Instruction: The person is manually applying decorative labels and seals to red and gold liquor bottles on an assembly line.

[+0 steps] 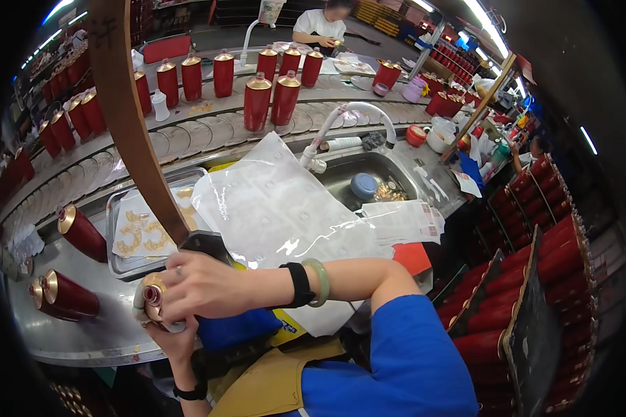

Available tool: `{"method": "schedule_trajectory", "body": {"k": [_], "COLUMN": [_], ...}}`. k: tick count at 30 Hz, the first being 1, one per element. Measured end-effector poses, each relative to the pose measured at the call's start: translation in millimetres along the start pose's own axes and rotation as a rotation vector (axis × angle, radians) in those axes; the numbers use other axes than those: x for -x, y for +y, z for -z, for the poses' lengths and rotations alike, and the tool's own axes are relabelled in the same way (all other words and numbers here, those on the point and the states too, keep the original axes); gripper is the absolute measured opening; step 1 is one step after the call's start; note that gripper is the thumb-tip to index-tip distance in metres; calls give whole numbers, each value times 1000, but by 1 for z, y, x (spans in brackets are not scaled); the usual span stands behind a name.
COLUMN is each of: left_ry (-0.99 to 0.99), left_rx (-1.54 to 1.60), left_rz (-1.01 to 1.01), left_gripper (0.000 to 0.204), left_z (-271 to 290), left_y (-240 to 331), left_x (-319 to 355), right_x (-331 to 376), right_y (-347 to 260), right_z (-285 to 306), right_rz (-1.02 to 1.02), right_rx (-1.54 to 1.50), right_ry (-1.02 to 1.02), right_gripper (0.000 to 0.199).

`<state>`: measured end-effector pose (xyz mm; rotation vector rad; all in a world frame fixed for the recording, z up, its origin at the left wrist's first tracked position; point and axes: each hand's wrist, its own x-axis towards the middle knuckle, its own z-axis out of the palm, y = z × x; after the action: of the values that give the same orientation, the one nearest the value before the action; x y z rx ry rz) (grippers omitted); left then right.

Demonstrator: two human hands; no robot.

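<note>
A bottle (pixel 153 295) with a gold shoulder and an open, dark red neck is held at the lower left, its mouth tipped toward me. My left hand (pixel 177 340) wraps round it from below, with something whitish covering some fingertips. Across the top comes my right hand (pixel 203 286), fingers bent and pressed against the bottle's gold shoulder; its fingertips are partly hidden. Left of the hands, red bottles with gold tops (pixel 69 292) lean on the metal table. Just beyond them a metal tray (pixel 113 240) holds a sheet with gold curved decals (pixel 132 233).
A wooden post (pixel 129 118) rises close beyond my hands. Plastic-covered sheeting (pixel 278 201) spreads to the right, beside a sink (pixel 410 182) with a white faucet (pixel 327 128). Red bottles (pixel 259 104) stand along a conveyor (pixel 202 135). A co-worker (pixel 320 28) sits across; racked bottles (pixel 535 278) fill the right.
</note>
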<state>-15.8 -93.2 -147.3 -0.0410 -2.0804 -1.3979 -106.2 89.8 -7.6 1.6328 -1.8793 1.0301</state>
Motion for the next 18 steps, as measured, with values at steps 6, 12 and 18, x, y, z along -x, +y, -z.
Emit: {"method": "schedule_trajectory", "body": {"k": [6, 12, 18], "left_ry": [14, 36, -59], "left_rx": [-144, 86, 652], "left_rz": [92, 241, 450], "left_gripper": [99, 66, 71], "left_z": [-4, 13, 13], "left_y": [-4, -23, -66], "left_x": [-1, 6, -19], "right_x": [1, -8, -6], "right_y": [7, 4, 18], "right_z": [-6, -13, -30], "right_rz": [109, 256, 263], "right_rx": [-87, -158, -20], "right_ry": [-45, -139, -57], "right_gripper": [6, 2, 5]}}
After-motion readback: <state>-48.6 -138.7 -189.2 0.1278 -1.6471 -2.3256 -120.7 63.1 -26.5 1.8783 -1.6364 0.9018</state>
